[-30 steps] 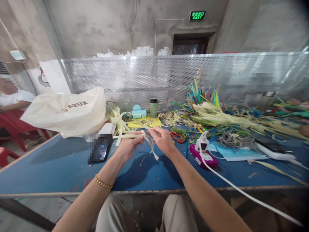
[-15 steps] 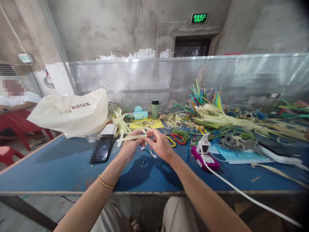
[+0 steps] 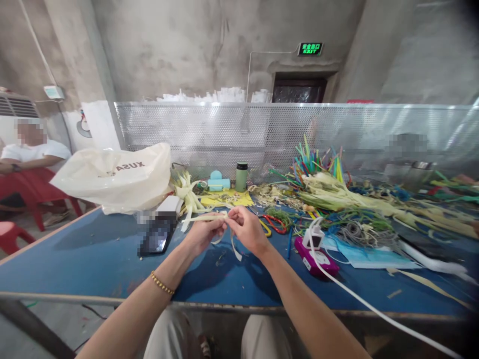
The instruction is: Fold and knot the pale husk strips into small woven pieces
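- Left hand (image 3: 202, 235), centre of the frame: thumb and fingers pinched on pale yellow-green, flat, husk-like strips (image 3: 236, 251)
- Right hand (image 3: 247, 232), just right of it: thumb and fingertips drawn narrow, holding the same strips; whether the two hands touch, I cannot tell
- The strips lie at frame centre, one length pointing left over the left hand, a loose end hanging below and between the hands
- Left of the hands: a black, flat, rectangular phone (image 3: 164, 238) on the blue tabletop (image 3: 93, 264)
- Right of centre: a magenta, box-shaped device (image 3: 312, 257) with a white plug (image 3: 313, 234)
- Upper middle, beyond the hands: a green, cylindrical, black-topped bottle (image 3: 241, 179), upright
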Demonstrator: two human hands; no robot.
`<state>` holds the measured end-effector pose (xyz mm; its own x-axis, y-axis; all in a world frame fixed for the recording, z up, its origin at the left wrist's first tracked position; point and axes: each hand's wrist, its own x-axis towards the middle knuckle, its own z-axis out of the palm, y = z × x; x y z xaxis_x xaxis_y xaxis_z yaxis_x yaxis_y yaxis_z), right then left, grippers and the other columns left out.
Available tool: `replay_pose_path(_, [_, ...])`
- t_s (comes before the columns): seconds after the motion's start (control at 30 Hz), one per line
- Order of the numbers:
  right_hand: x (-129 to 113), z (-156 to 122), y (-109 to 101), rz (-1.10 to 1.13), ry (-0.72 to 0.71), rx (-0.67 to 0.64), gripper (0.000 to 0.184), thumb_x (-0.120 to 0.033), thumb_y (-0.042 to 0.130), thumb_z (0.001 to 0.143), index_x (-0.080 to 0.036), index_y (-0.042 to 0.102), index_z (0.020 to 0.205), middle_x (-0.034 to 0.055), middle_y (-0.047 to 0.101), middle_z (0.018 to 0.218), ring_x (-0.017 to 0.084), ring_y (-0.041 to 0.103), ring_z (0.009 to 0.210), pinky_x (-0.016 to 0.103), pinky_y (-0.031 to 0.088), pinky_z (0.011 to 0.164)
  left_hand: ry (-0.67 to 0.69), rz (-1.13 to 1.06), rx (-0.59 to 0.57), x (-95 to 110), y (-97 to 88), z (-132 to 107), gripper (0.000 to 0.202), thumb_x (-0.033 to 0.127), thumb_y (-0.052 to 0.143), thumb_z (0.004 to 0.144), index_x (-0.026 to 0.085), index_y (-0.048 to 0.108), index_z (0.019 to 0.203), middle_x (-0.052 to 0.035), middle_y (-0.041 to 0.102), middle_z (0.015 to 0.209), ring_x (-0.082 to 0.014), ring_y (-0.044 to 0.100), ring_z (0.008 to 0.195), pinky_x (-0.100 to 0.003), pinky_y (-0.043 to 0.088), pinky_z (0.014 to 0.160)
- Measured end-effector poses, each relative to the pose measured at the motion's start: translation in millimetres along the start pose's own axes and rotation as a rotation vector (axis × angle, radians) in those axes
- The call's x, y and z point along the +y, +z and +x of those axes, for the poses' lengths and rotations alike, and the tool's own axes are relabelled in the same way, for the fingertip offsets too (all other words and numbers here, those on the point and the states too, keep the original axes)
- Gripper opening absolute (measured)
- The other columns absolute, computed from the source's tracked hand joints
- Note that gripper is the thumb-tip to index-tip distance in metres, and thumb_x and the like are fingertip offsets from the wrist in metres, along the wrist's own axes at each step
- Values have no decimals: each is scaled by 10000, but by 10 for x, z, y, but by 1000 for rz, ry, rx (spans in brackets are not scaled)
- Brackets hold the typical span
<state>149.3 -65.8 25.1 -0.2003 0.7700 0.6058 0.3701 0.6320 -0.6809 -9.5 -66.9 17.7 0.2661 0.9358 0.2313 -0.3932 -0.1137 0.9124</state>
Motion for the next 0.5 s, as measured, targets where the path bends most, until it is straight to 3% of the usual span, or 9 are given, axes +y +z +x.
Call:
replay_pose_path(0.17, [9, 74, -127, -188, -94, 108, 205, -294, 502, 908, -182, 666, 857, 60, 666, 845, 159, 587, 722, 275, 471, 698, 45, 138, 30, -40, 5, 11, 180, 259, 759, 663, 107, 682, 722, -42, 625, 644, -97, 488, 524, -239, 351, 518])
replay_pose_path(0.27, [22, 114, -144, -276, -181, -4, 208, -272, 539, 893, -185, 719, 836, 81, 673, 899, 189, 591, 874, 303, 454, 806, 77, 261, 18, -71, 25, 2, 166, 262, 747, 673, 111, 680, 661, -38, 609, 620, -99, 467, 520, -247, 320, 505])
replay_pose_path(0.37, [25, 136, -145, -240, -169, -117, 221, -245, 537, 890, -181, 734, 813, 77, 691, 864, 187, 604, 880, 308, 449, 834, 53, 234, 25, -74, 39, -5, 203, 283, 770, 645, 111, 670, 608, -11, 548, 557, -88, 423, 512, -243, 284, 501])
replay_pose_path(0.5, [19, 137, -196, -198, -53, 144, 259, -282, 505, 894, -156, 717, 815, 89, 690, 868, 181, 620, 814, 289, 477, 752, 37, 154, 104, -52, 14, 19, 258, 324, 803, 609, 99, 678, 592, 11, 491, 499, -70, 373, 488, -241, 259, 502])
